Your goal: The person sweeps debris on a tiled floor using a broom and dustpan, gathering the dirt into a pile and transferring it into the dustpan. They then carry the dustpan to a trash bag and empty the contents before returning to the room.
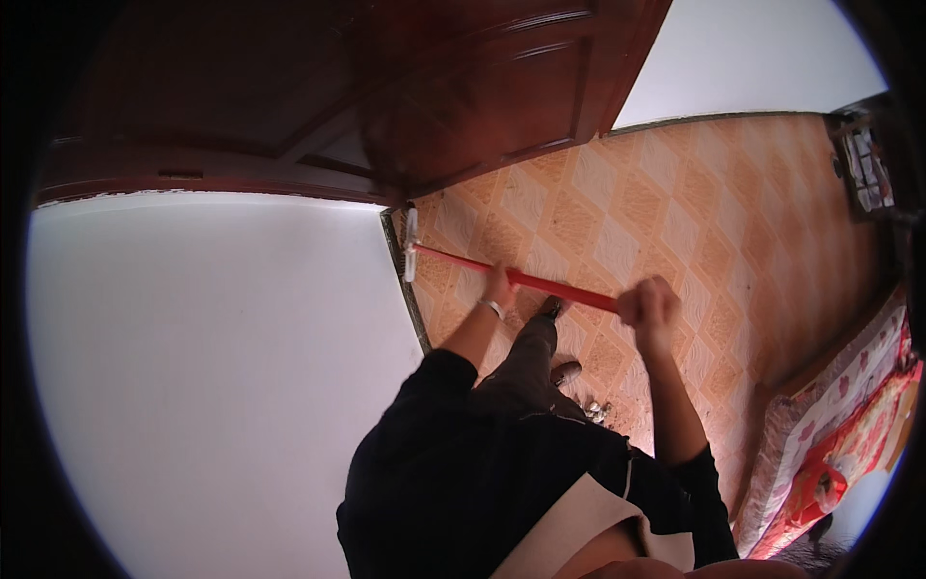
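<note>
Both my hands grip the long red handle [561,289] of a broom. My right hand [649,307] is closed around its upper end, slightly blurred. My left hand [499,287], with a pale band on the wrist, holds the handle farther down. At the far end the broom head [411,246], white along its top with dark bristles, lies at the floor's edge beside the dark baseboard, near the corner by the wooden door. A small heap of pale debris [596,412] lies on the tiled floor near my shoes.
A dark reddish wooden door [463,94] stands ahead, with a white wall [202,347] to the left. A bed or mattress with flowered covers [832,412] is at the lower right. A dark object with light panels [864,166] stands at the far right.
</note>
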### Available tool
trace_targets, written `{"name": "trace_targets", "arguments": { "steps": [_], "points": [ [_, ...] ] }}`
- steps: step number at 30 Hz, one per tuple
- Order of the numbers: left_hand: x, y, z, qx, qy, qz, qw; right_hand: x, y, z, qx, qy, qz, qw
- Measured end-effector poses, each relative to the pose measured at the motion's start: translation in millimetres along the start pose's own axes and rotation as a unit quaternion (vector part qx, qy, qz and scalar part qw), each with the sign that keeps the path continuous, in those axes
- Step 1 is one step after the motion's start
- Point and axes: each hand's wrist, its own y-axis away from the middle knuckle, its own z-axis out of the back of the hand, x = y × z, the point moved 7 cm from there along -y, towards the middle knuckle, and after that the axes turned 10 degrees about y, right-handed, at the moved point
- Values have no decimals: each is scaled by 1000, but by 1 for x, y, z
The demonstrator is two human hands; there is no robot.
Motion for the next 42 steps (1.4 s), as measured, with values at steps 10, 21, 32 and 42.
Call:
{"name": "trace_targets", "arguments": {
  "steps": [10, 21, 32, 42],
  "points": [
    [79, -36, -76, -35, 11, 168, 985, 10, -3, 57, -108, 68, -10, 992],
    [313, 143, -133, 26, -274, 307, 911, 75, 237, 222, -471, 129, -40, 872],
    [474, 387, -36, 205, -410, 544, 703, 138, 476, 233, -653, 265, -130, 698],
    [390, 376, -74, 125, -180, 412, 884, 169, 461, 269, -420, 175, 108, 884]
  ]
}}
